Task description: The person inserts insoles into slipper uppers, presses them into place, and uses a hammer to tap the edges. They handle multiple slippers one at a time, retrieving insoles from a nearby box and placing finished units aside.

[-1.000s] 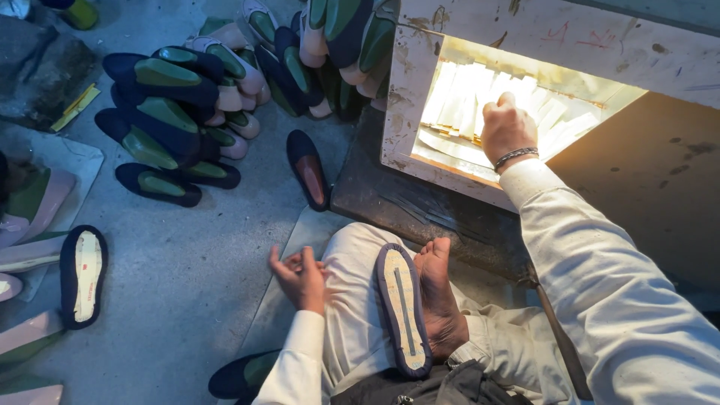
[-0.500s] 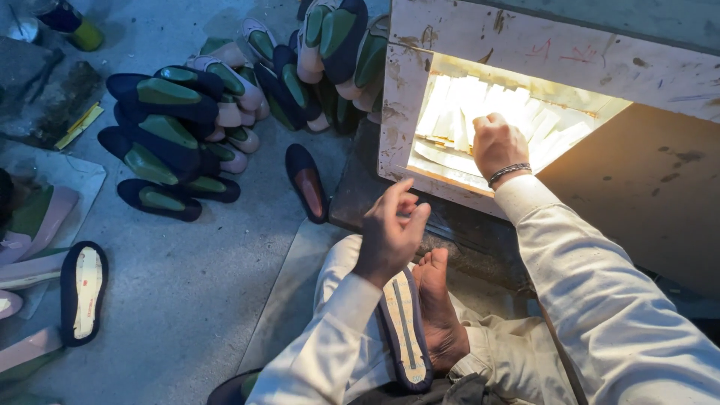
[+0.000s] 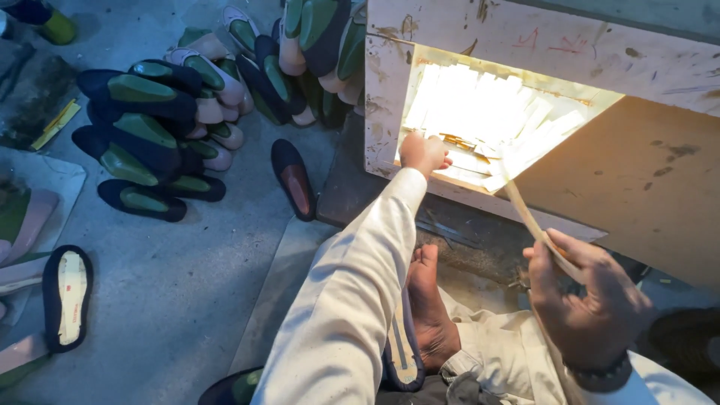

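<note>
Left hand (image 3: 424, 152): reaching into the lit box (image 3: 390, 112), fingers curled among the pale strips (image 3: 480, 112); whether they grip one, I cannot tell.
Right hand (image 3: 589, 300): fingers clamped on one strip (image 3: 525, 210), outside the box.
Sole (image 3: 401, 352): on the lap.
Shoes (image 3: 157, 127): heaped on the floor.

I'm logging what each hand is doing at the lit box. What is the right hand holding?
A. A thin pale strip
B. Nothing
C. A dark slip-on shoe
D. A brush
A: the right hand grips a thin pale strip that rises toward the lit box, while the left hand reaches into its opening.
</note>
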